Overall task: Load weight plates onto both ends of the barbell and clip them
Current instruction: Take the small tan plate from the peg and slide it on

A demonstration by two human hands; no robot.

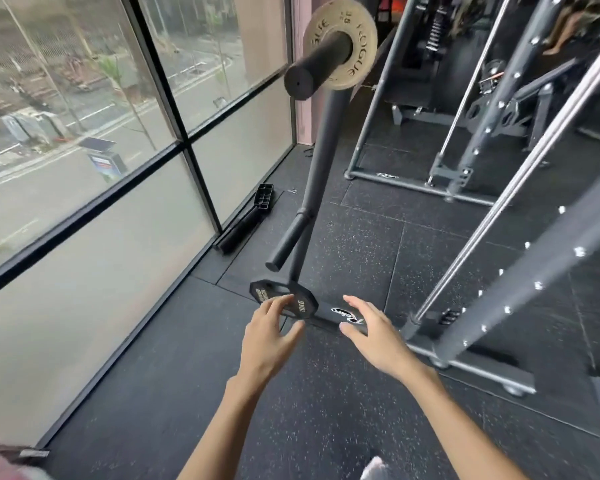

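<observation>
**Item: weight plate [303, 304].** Black, many-sided, marked 10KG. It sat low at the foot of a dark storage post [323, 150], with its flat face turned toward 4 o'clock. Whatever carried it was hidden behind it.

**Relation to the grip.** The plate lay at 12 o'clock from the left hand [271, 336] and at 10 o'clock from the right hand [371, 336]. The left hand was the nearer. Its spread fingertips overlapped the plate's near rim, though contact could not be confirmed. The right hand stood just beside the plate, over the post's base foot [340, 318]. Both hands were open, fingers loosely spread, holding nothing.

**Judgement.** The lift had not yet begun. It would likely need the right hand to close in toward 10 o'clock onto the far rim.

**Surroundings.**
- A bare peg [286, 242] jutted from the post, just above the plate.
- A tan plate [355, 43] sat on the top peg [317, 60], high at 12 o'clock.
- A steel rack [499, 133] stood at 2 o'clock.
- Window panes [84, 133] ran along 9 to 11 o'clock.
- A speckled rubber floor [326, 393] lay beneath.
</observation>
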